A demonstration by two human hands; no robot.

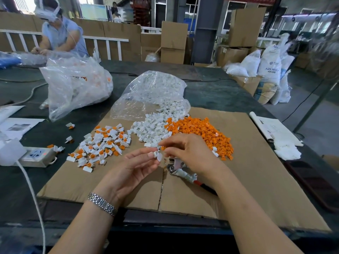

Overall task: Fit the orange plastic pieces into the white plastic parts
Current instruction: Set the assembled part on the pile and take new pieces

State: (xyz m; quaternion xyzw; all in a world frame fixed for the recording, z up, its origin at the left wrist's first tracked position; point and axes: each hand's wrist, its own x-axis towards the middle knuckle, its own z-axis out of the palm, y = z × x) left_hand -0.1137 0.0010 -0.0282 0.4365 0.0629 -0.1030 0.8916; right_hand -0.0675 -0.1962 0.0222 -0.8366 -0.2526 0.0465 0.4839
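While our left hand (134, 166) pinches a white part (159, 156) between thumb and fingertips over the cardboard sheet (256, 173), our right hand (189, 153) meets it from the other side, fingertips drawn together on what seems to be an orange piece (162, 148); only a sliver of orange shows, so we cannot be sure of the grip. Both bits look light, stiff and smooth, likely to slip or spring away, so we judge it best to hold the white part by its flat tab and leave its socket free. Loose white parts (152, 128) and the orange pile (201, 133) lie just beyond our hands, with finished pairs (102, 145) heaped to the left. A metal hand tool (183, 171) lies partly hidden under our right wrist; its kind is hard to tell. Whether the orange piece has entered the socket is hidden by our fingers.
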